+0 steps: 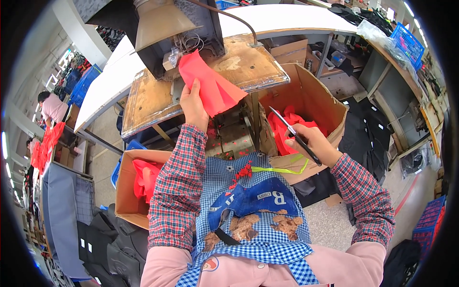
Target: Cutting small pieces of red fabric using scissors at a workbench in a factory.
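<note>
My left hand (192, 103) is closed on a fanned red fabric piece (210, 82), thumb across its face. The piece's upper end lies near the metal working part of a machine (184, 44) on a worn wooden board (153, 103); whether they touch, I cannot tell. My right hand (313, 142) is closed round slim scissors (297, 136), black with a silvery part, their tip pointing up and left. That hand hovers over the near side of a cardboard box (330, 91) with red pieces (287, 131) inside.
Another cardboard box (125, 186) with red pieces stands left of my lap. Small red scraps (243, 171) and a yellow-green ribbon (282, 170) lie on my checked apron. Black pieces (368, 143) cover floor at the right. A white table (272, 19) runs behind the machine; a person (53, 106) is far left.
</note>
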A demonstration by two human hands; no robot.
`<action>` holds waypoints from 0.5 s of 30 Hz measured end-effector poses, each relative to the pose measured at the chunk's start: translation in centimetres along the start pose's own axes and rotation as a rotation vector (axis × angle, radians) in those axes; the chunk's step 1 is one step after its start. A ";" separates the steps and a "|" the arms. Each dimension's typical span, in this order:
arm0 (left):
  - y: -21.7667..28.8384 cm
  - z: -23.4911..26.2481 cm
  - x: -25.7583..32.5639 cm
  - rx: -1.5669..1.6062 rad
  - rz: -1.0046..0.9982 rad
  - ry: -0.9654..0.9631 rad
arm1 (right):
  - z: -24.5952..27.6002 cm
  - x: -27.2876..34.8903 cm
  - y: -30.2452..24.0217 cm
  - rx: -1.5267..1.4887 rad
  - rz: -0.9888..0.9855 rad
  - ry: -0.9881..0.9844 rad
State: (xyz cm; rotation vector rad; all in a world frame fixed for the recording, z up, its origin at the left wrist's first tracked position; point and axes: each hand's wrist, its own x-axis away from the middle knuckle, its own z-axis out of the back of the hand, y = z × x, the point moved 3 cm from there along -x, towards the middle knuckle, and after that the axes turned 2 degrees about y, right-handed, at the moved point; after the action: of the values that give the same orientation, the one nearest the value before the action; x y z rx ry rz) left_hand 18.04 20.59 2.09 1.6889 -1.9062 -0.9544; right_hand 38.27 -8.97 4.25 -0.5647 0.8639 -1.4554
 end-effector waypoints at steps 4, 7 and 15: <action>-1.3 -2.7 1.5 0.040 -0.030 -0.051 | -0.5 0.4 0.0 -0.032 0.082 0.035; -1.5 -8.2 3.7 -0.072 -0.020 -0.269 | -0.7 1.8 -1.2 -0.090 0.094 0.121; 2.7 -12.1 18.8 -0.004 0.013 -0.826 | -4.0 5.7 4.1 -0.625 -0.024 0.506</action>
State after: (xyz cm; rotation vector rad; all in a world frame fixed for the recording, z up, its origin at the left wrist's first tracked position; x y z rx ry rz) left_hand 21.39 -0.30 9.76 1.3708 -2.3677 -1.8487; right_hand 37.13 -13.65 -2.25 -0.6711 1.7476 -1.3589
